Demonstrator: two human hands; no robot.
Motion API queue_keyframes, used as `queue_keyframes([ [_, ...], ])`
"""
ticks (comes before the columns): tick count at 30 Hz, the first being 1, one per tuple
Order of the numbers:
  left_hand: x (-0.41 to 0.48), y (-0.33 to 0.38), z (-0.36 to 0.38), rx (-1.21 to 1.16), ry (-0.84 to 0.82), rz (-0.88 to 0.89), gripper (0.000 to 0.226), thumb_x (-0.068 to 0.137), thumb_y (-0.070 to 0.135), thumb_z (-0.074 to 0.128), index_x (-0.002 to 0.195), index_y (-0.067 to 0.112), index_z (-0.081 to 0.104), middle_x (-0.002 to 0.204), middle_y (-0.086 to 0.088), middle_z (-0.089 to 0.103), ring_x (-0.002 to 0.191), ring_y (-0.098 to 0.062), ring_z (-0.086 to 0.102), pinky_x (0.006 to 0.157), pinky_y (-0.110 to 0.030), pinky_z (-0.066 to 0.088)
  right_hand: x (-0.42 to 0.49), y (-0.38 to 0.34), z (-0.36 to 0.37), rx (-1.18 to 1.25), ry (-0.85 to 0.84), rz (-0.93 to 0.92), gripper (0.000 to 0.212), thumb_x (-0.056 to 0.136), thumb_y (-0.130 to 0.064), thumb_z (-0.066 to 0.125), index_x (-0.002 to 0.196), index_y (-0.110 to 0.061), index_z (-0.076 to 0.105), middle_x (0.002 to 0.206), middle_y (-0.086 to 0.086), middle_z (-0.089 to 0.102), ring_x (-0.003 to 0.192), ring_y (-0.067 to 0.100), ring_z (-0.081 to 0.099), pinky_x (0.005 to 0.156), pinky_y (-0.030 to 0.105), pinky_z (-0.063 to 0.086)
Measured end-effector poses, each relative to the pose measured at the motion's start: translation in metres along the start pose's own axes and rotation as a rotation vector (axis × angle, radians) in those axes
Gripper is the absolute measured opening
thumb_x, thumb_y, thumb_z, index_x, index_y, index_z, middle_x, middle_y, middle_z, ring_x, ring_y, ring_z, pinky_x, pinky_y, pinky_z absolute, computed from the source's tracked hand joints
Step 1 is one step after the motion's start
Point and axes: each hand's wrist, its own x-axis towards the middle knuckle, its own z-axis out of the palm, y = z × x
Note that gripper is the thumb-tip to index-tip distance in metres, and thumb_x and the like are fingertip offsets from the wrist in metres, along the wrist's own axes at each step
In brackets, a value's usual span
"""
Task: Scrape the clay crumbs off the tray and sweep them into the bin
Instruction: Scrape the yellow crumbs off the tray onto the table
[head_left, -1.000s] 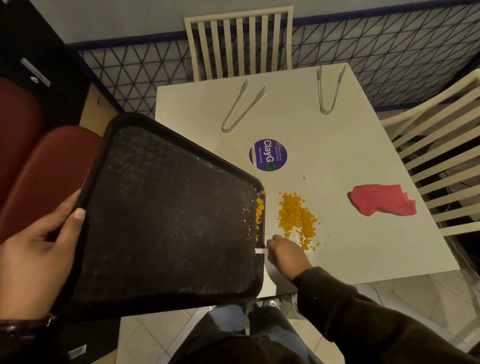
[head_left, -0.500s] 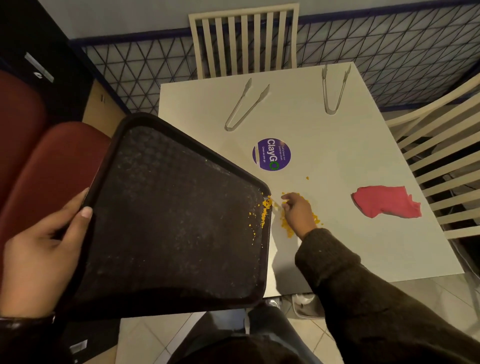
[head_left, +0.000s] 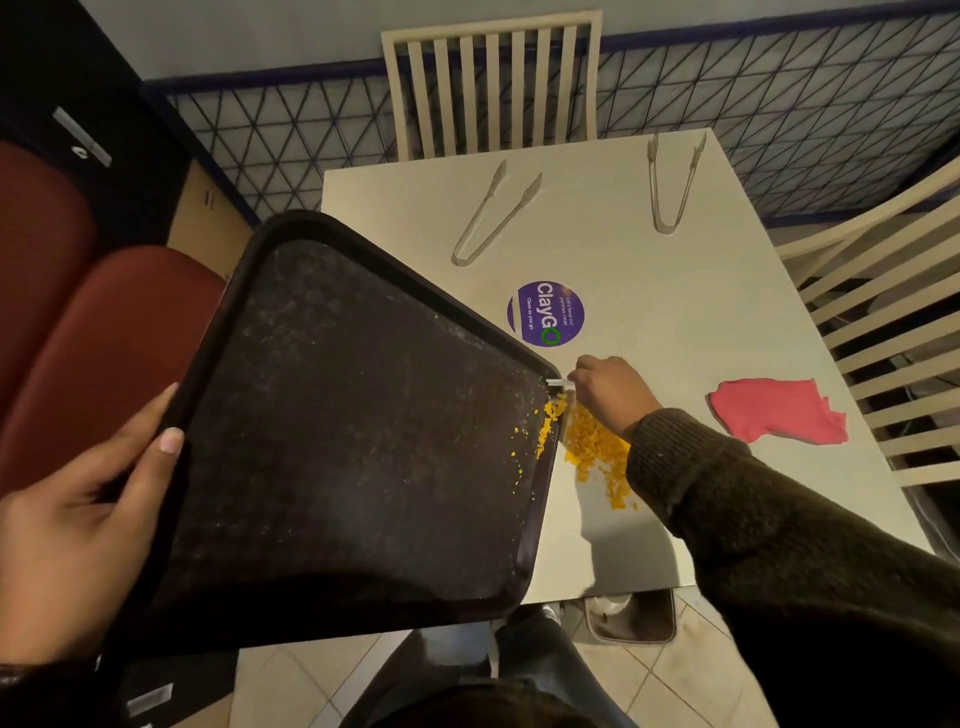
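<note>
Head camera: grips the left rim of a big black plastic tray with the left hand, thumb on top and fingers curled under. Holds the tray tilted, with its right edge down on a square white table. Pinches a small flat white scraper in the right hand, fingers curled tight round it, right at the far right corner of the tray. A few orange clay crumbs sitting inside the tray along its right edge. A bigger pile of orange crumbs on the table just beside that edge, partly hidden by the right wrist and its dark woolly sleeve. Further back on the table: a round purple sticker near the tray corner, one pair of grey metal tongs behind it, a second pair of tongs well apart to the right, and a crumpled pink cloth near the right side. Around the table: a pale wooden chair at the far side and a red padded seat on the left
</note>
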Motion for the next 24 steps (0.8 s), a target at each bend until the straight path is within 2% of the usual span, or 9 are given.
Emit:
queue_keyframes([
  [4, -0.002, -0.005, 0.001, -0.016, -0.025, 0.019, 0.043, 0.104, 0.035, 0.041, 0.146, 0.037, 0.046, 0.148, 0.016, 0.051, 0.137, -0.006, 0.049, 0.117, -0.044, 0.037, -0.005, 0.001, 0.003, 0.031, 0.05, 0.032, 0.004, 0.075, 0.0, 0.068, 0.076, -0.004, 0.068, 0.068, 0.011, 0.058, 0.052, 0.031, 0.055, 0.064, 0.037, 0.044],
  [8, -0.002, -0.007, 0.001, 0.009, -0.028, 0.01, 0.042, 0.104, 0.041, 0.04, 0.146, 0.04, 0.045, 0.148, 0.018, 0.051, 0.137, -0.006, 0.049, 0.116, -0.045, 0.037, -0.022, -0.008, 0.008, 0.146, 0.004, -0.01, 0.017, 0.076, 0.004, 0.06, 0.083, -0.007, 0.071, 0.074, 0.011, 0.06, 0.056, 0.029, 0.048, 0.075, 0.04, 0.04],
  [10, -0.003, -0.004, 0.003, 0.006, -0.021, 0.014, 0.042, 0.104, 0.043, 0.041, 0.146, 0.039, 0.047, 0.147, 0.018, 0.051, 0.137, -0.005, 0.049, 0.116, -0.044, 0.037, -0.032, -0.009, 0.006, 0.211, -0.054, -0.029, 0.019, 0.078, 0.002, 0.058, 0.086, -0.01, 0.07, 0.08, 0.01, 0.061, 0.063, 0.028, 0.047, 0.08, 0.04, 0.038],
  [12, -0.003, 0.001, 0.005, -0.024, -0.012, 0.011, 0.043, 0.103, 0.045, 0.042, 0.145, 0.037, 0.049, 0.147, 0.016, 0.053, 0.136, -0.006, 0.05, 0.116, -0.044, 0.037, -0.035, -0.003, 0.002, 0.23, -0.042, 0.035, 0.013, 0.078, -0.004, 0.058, 0.084, -0.011, 0.068, 0.083, 0.006, 0.061, 0.074, 0.027, 0.056, 0.084, 0.04, 0.038],
  [15, -0.001, 0.002, 0.006, -0.065, -0.009, 0.008, 0.047, 0.101, 0.053, 0.043, 0.144, 0.036, 0.05, 0.146, 0.013, 0.054, 0.135, -0.008, 0.051, 0.115, -0.046, 0.037, -0.035, 0.009, 0.0, 0.285, 0.091, 0.206, 0.007, 0.077, -0.008, 0.063, 0.08, -0.012, 0.067, 0.083, 0.005, 0.062, 0.082, 0.026, 0.056, 0.084, 0.041, 0.036],
  [17, -0.001, 0.003, 0.006, -0.067, -0.017, -0.002, 0.05, 0.099, 0.057, 0.042, 0.144, 0.037, 0.049, 0.145, 0.014, 0.055, 0.134, -0.009, 0.053, 0.114, -0.047, 0.038, -0.029, 0.008, 0.0, 0.249, 0.12, 0.226, 0.006, 0.078, -0.008, 0.064, 0.081, -0.011, 0.068, 0.084, 0.007, 0.064, 0.085, 0.029, 0.055, 0.082, 0.041, 0.036],
  [21, -0.004, 0.009, 0.006, -0.044, -0.013, 0.019, 0.044, 0.102, 0.048, 0.042, 0.145, 0.038, 0.048, 0.146, 0.016, 0.053, 0.133, -0.006, 0.053, 0.113, -0.043, 0.042, -0.019, -0.005, 0.006, 0.158, 0.066, 0.192, 0.006, 0.078, -0.007, 0.065, 0.081, -0.008, 0.071, 0.078, 0.01, 0.063, 0.081, 0.033, 0.056, 0.082, 0.043, 0.038],
  [24, -0.002, 0.007, 0.006, -0.056, -0.024, 0.017, 0.045, 0.103, 0.048, 0.043, 0.145, 0.035, 0.049, 0.146, 0.012, 0.054, 0.134, -0.01, 0.054, 0.113, -0.047, 0.04, -0.025, -0.011, 0.01, 0.049, 0.036, 0.057, 0.011, 0.066, 0.0, 0.075, 0.07, -0.01, 0.072, 0.06, 0.007, 0.055, 0.063, 0.03, 0.054, 0.072, 0.043, 0.045],
])
